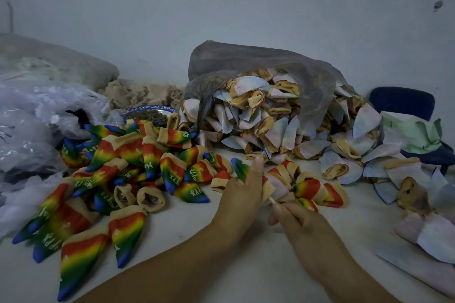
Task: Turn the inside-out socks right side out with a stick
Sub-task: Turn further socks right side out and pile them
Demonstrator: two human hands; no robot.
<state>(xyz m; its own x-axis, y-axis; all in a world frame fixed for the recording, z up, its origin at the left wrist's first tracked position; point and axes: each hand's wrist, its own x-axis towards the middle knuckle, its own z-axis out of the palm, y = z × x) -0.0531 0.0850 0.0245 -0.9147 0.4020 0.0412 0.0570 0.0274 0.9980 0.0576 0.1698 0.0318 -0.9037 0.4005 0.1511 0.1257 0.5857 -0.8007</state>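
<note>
Head view: left fingers (257, 167) clamp a sock (240, 169), right fingers (278, 211) pinch the stick (272, 200) above bare table (261, 249).

A small garment workroom: a grey plastic sack (258, 66) spills pale inside-out socks (278, 120) onto the white surface (221, 241), beside heaped rainbow-striped socks (138, 170), left.
</note>
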